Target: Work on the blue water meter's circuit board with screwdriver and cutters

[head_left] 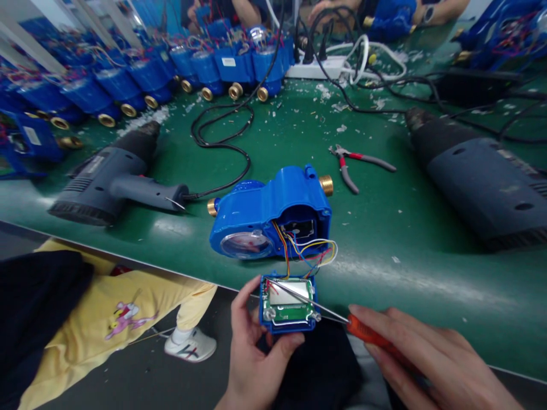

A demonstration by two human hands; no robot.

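Note:
My left hand [260,359] grips a small blue display module [287,313] with a green circuit board and a pale screen, held at the table's front edge. In my right hand [410,347] is a screwdriver with an orange handle [367,335]. Its thin metal shaft slants left across the screen, and the tip lies near red wires at the board's upper left corner. Thin coloured wires [314,247] run from the module into the open housing of a blue water meter [260,210], which rests on the table just beyond. Whether the tip touches the board I cannot tell.
A heat gun [115,173] lies at left, another heat gun [482,176] at right. Red-and-grey cutting pliers [361,162] lie behind the meter. Several blue meters [158,74] line the back left, near a white power strip [316,69]. A person in yellow trousers [128,313] sits at left.

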